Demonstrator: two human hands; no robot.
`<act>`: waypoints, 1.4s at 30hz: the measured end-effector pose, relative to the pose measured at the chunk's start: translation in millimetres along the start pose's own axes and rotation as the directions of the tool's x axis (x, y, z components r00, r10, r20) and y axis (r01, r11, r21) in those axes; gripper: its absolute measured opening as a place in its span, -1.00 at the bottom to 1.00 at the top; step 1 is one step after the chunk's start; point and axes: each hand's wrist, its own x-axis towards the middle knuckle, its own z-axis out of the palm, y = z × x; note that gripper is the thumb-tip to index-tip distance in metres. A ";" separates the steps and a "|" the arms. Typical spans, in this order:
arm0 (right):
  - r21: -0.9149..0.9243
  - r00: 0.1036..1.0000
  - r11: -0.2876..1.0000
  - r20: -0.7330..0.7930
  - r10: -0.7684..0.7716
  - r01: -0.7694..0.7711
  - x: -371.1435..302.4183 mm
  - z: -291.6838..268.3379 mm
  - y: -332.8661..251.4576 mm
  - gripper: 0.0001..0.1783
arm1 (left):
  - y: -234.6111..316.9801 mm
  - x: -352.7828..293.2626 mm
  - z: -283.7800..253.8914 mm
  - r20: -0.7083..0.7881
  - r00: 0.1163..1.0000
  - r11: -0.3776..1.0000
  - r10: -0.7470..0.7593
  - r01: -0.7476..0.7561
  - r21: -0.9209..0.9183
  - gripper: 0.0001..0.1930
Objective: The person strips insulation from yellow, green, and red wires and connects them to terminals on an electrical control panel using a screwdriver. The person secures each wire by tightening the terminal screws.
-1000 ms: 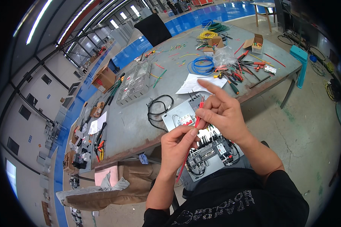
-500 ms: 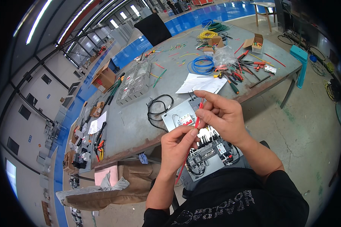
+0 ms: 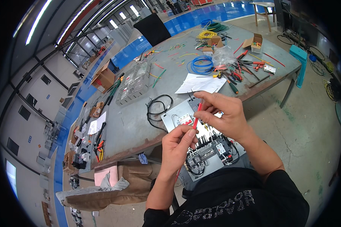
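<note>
A red wire (image 3: 196, 118) runs between my two hands, held above an electrical mounting panel (image 3: 211, 165). My left hand (image 3: 177, 146) pinches it low between thumb and fingers, and its tail hangs down past the wrist. My right hand (image 3: 227, 115) grips near the upper end, thumb and forefinger closed around it; the very tip looks pale and is partly covered by the fingers. On the panel sit a terminal strip (image 3: 201, 154), black wiring and a breaker with red levers (image 3: 185, 120). My hands hide part of the panel's middle.
The panel leans at the metal table's edge (image 3: 140, 145). A black cable loop (image 3: 149, 109), paper sheets (image 3: 201, 83), a blue wire coil (image 3: 202, 65), pliers and screwdrivers (image 3: 236, 77) and a clear parts case (image 3: 134, 83) lie on the table. A brown jacket (image 3: 102, 196) hangs below.
My right hand has shifted slightly, its fingers curling more over the wire's upper end. My left hand keeps its pinch, nearly in the same place.
</note>
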 end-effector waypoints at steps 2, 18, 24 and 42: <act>-0.052 0.999 0.998 0.012 -0.039 0.040 0.9 -2.2 1.7 -0.47 | 0.0 0.1 0.8 -0.005 1.000 1.000 0.005 -0.005 0.005 -0.81; 0.634 0.774 0.469 0.371 0.514 -0.615 -16.8 11.3 1.7 -0.53 | -7.0 4.1 -1.0 -0.046 0.992 0.993 0.114 -0.113 0.028 -0.84; 0.741 0.759 0.330 0.356 0.545 -0.585 -18.3 17.9 -3.0 -0.54 | -12.5 4.2 3.5 -0.078 0.978 0.970 0.194 -0.180 0.161 -0.85; 0.601 0.878 0.666 0.137 0.459 -0.442 -21.4 25.9 -8.7 -0.67 | -14.6 6.2 -2.8 -0.049 0.981 0.969 0.190 -0.180 0.168 -0.83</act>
